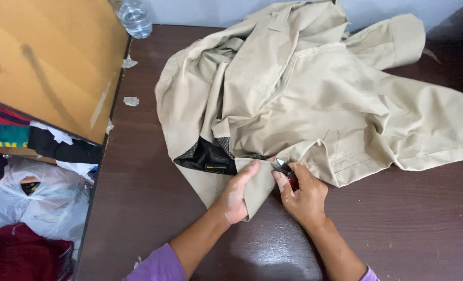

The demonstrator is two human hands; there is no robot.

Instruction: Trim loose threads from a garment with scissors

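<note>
Hands: left [235, 196] pinches jacket [314, 99] hem, right [305, 196] grips snips [283, 167] pointing up-left; jacket lies lengthwise left-right.

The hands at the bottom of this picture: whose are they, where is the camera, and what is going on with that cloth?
There is no machine here. The camera sits on a person's head and looks down, so the two bare hands belong to that person. The left hand pinches a fold of a beige jacket that lies crumpled on a dark brown table. The right hand holds small snips with a red grip against the same fold. A black mesh lining shows inside the jacket. Behind it stands a clear bottle. On the left are a wooden board, folded clothes and white plastic bags.
</note>
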